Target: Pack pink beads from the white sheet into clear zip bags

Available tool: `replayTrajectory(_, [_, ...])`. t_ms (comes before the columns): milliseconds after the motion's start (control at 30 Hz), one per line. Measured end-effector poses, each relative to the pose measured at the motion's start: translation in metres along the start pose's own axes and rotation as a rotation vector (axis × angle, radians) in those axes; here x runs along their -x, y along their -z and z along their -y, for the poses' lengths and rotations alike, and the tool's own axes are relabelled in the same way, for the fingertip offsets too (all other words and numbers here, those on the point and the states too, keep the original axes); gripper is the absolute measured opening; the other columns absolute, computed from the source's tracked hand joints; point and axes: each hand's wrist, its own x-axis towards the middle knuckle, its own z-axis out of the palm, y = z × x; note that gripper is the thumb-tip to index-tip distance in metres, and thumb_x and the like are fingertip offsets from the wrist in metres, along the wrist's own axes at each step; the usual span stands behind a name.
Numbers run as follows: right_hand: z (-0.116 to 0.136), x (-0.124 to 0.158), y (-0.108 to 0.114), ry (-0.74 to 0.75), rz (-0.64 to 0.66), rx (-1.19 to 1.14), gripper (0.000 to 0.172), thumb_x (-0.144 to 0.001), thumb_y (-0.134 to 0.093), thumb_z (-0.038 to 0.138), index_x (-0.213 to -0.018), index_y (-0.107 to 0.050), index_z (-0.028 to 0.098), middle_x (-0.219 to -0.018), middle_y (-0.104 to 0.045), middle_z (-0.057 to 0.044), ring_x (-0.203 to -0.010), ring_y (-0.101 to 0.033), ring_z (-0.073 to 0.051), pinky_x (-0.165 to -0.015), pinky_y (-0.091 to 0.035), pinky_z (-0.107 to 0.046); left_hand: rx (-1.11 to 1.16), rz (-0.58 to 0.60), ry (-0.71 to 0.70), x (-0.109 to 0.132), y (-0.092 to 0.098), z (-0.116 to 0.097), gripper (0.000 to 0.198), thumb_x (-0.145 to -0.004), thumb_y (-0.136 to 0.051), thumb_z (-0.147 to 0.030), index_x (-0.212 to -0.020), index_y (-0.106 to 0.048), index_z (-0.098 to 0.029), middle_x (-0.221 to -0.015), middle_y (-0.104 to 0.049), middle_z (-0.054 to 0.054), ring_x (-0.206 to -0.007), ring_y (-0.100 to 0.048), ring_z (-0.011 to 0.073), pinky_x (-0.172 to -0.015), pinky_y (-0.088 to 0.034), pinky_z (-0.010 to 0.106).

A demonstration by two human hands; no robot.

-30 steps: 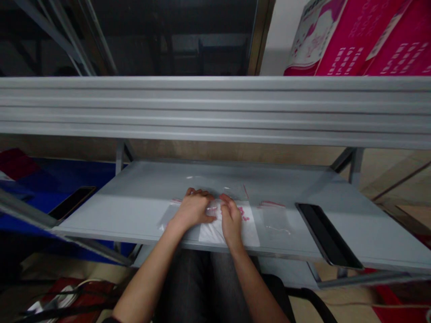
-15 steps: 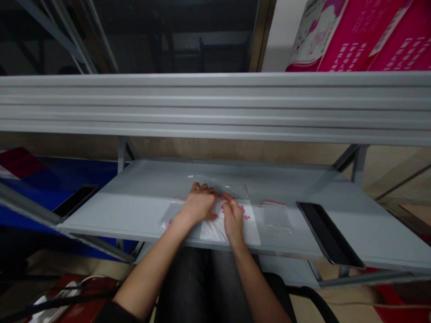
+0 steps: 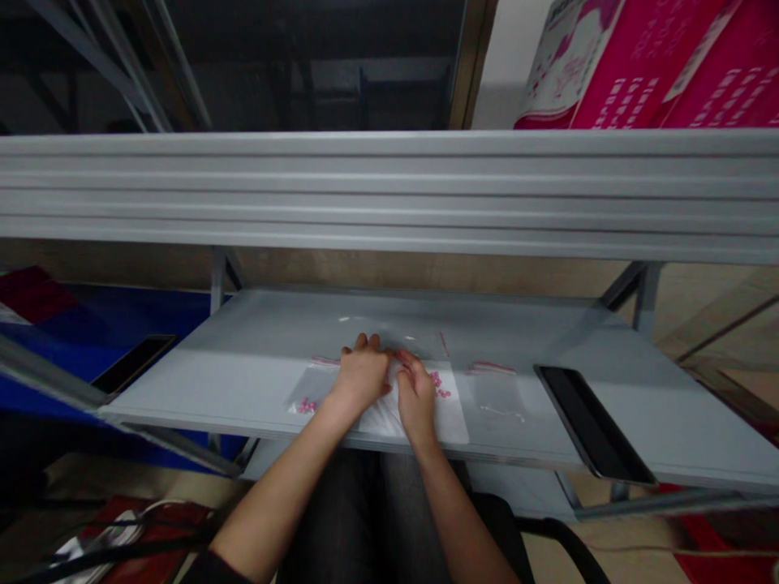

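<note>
On the grey metal shelf point(image 3: 243, 357) lie several small clear zip bags with red seal strips. My left hand point(image 3: 360, 375) and my right hand point(image 3: 415, 392) meet at the middle bag point(image 3: 454, 410), fingers curled and pinching its top edge. Small pink beads point(image 3: 439, 384) show beside my right hand, and more pink beads point(image 3: 306, 404) sit inside the bag point(image 3: 313, 385) left of my left hand. Another clear bag point(image 3: 499, 396) lies flat to the right, untouched.
A black phone point(image 3: 593, 426) lies on the shelf at the right, near the front edge. Another dark phone point(image 3: 131, 365) rests on a blue surface at the left. A thick grey shelf beam point(image 3: 389, 195) runs overhead. Pink boxes point(image 3: 657, 65) stand at top right.
My left hand has slid slightly right and forward, uncovering pink beads in the left bag. Both hands stay pinched together on the middle bag.
</note>
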Motion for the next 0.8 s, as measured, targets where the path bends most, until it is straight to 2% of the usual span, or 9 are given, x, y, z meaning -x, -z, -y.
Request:
replayTrajectory(200, [-0.002,0.001,-0.001,-0.005,0.005,-0.009,0.038,-0.076,-0.049,0.025,-0.108,-0.069,0.015,-0.117,-0.071,-0.012,-0.111,-0.063,-0.025,-0.102,-0.043,-0.041,0.038,0.003,0.076,0.001,0.000,-0.004,0.038,-0.075,-0.072,-0.020,-0.113,-0.068,-0.019,-0.123,-0.057,0.020,-0.115,-0.053,0.0410,-0.077,-0.054,0.050])
replayTrajectory(433, [-0.003,0.000,0.001,-0.014,0.003,-0.066,0.035,-0.075,-0.050,0.023,-0.104,-0.070,0.017,-0.113,-0.072,-0.010,-0.110,-0.063,-0.026,-0.101,-0.044,-0.043,0.127,-0.042,0.110,0.005,0.000,0.006,0.038,-0.073,-0.074,-0.018,-0.111,-0.070,-0.019,-0.116,-0.064,0.018,-0.112,-0.057,0.0395,-0.081,-0.051,0.048])
replayTrajectory(633, [0.015,0.002,0.006,-0.005,-0.022,-0.180,0.038,-0.076,-0.050,0.025,-0.109,-0.068,0.017,-0.119,-0.070,-0.012,-0.112,-0.064,-0.025,-0.101,-0.047,-0.043,0.312,-0.240,0.137,0.025,-0.010,0.012,0.045,-0.080,-0.071,-0.032,-0.122,-0.062,-0.020,-0.121,-0.067,0.012,-0.112,-0.060,0.0297,-0.095,-0.047,0.041])
replayTrajectory(700, [0.028,0.007,0.016,-0.010,-0.017,-0.220,0.037,-0.079,-0.052,0.028,-0.111,-0.066,0.016,-0.119,-0.070,-0.014,-0.110,-0.066,-0.026,-0.097,-0.050,-0.043,0.366,-0.317,0.164,0.035,-0.016,0.004,0.047,-0.081,-0.070,-0.036,-0.124,-0.059,-0.021,-0.120,-0.068,0.010,-0.110,-0.062,0.0279,-0.095,-0.047,0.041])
replayTrajectory(800, [0.047,0.019,0.039,-0.047,0.056,-0.225,0.038,-0.077,-0.065,0.033,-0.111,-0.066,0.017,-0.109,-0.073,-0.014,-0.099,-0.070,-0.026,-0.088,-0.056,-0.040,0.465,-0.427,0.186,0.050,-0.026,-0.015,0.048,-0.077,-0.072,-0.034,-0.121,-0.058,-0.022,-0.106,-0.071,0.008,-0.092,-0.066,0.0246,-0.087,-0.049,0.039])
